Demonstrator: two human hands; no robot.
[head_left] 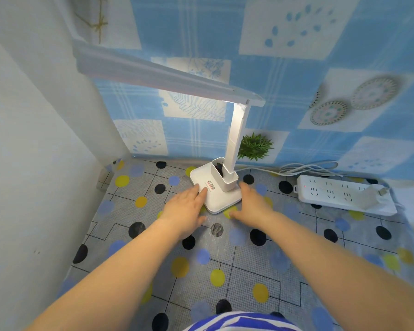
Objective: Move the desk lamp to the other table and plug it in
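Blue patchwork-print wallpaper wraps the corner, and the desk (225,266) wears a grey cloth dotted with black, yellow and blue spots. Sitting around 12 o'clock from me, close to the back wall, is the desk lamp (219,187): white plastic, flat square base with a little cup moulded on it, a thin upright arm and a long head swinging out toward 10 o'clock. It's lit, so I'd guess it's powered from the white power strip (339,194) over at 2 o'clock, where a white adapter sits plugged in, though I can't trace the cord all the way.

Left hand (184,206) has its fingers spread, tips resting on the base's near-left edge. Right hand (251,204) is flat and open just beside the base's right edge, thumb on the cloth. Neither grip is closed on anything yet.

Handling-wise it looks light and rigid, smooth plastic so a bit slippery. That long head makes it top-heavy, and the hinge probably flops. I'd pinch the base from both sides, or take the arm low down, and watch the cord for snagging.
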